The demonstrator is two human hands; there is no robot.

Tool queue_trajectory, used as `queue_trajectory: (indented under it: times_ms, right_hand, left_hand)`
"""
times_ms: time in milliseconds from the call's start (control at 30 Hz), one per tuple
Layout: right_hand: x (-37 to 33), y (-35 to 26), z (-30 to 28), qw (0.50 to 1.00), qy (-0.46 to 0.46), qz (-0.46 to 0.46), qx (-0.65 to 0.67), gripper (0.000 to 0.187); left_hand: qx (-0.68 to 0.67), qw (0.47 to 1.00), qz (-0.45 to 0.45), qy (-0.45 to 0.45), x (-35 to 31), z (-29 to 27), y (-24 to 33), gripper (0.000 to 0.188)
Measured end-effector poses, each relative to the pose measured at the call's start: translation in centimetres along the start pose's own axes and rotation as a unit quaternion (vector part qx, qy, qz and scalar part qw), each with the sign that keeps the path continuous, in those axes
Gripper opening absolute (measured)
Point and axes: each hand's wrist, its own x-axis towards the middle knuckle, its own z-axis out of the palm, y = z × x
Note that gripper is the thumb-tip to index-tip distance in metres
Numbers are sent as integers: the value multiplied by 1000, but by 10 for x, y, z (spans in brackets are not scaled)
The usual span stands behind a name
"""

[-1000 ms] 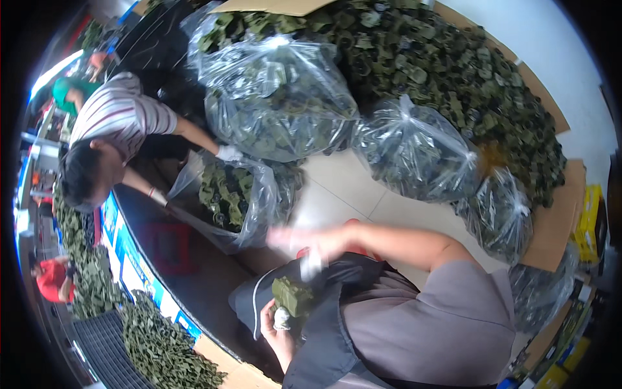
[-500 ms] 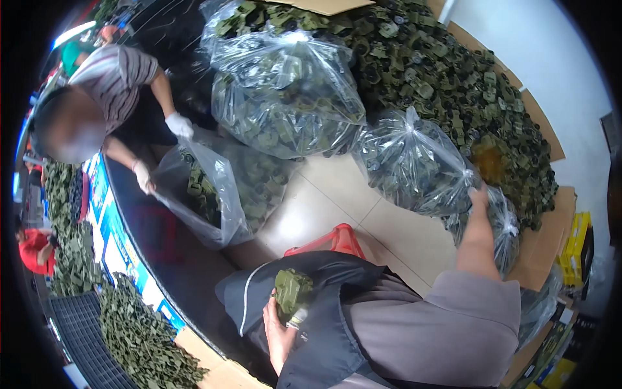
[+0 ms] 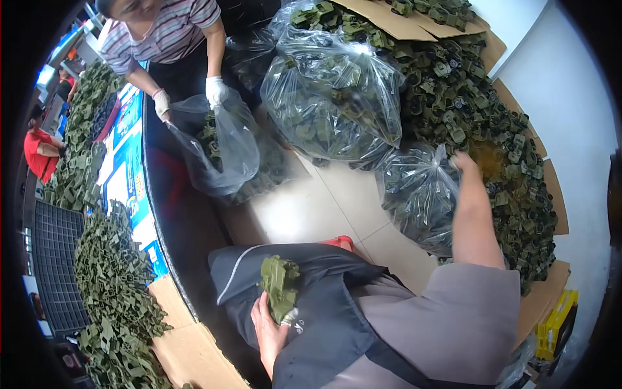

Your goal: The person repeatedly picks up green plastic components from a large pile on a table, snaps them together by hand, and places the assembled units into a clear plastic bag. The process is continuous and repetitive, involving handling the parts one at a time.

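My left hand (image 3: 269, 327) is closed round an olive-green moulded plastic part (image 3: 280, 285), held over my dark apron (image 3: 330, 318). With my right arm stretched out, my right hand (image 3: 462, 162) is closed at the gathered top of a clear plastic bag (image 3: 414, 188) of green parts. My forearm hides part of that bag. Beside it is a heap of loose olive-green parts (image 3: 453, 97). Across from me, a person in white gloves (image 3: 217, 93) holds the mouth of another clear bag (image 3: 236, 162) with green parts in it.
A large filled clear bag (image 3: 334, 110) stands on the tiled floor (image 3: 337, 194). A dark-sided table (image 3: 175, 240) on my left bears green parts (image 3: 116, 279) and a black grid tray (image 3: 58, 266). Cardboard (image 3: 547, 298) and a yellow case (image 3: 556, 324) lie right. A red object (image 3: 346, 242) is partly under me.
The view has turned, shifting the person and bags right in the picture. My right hand has moved farther away among the bag tops. My left hand still holds the green part, now more upright.
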Motion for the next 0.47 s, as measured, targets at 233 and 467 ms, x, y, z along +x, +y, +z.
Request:
queue_trajectory:
  times_ms: [233,467]
  right_hand:
    - [-173,-241,1,916,-233,-308,106,55]
    - [-409,-533,-89,432,-419,-795,76,88]
  left_hand:
    - [41,998,46,-2,-13,-25,7,89]
    - [11,996,6,83,-32,-5,-2,89]
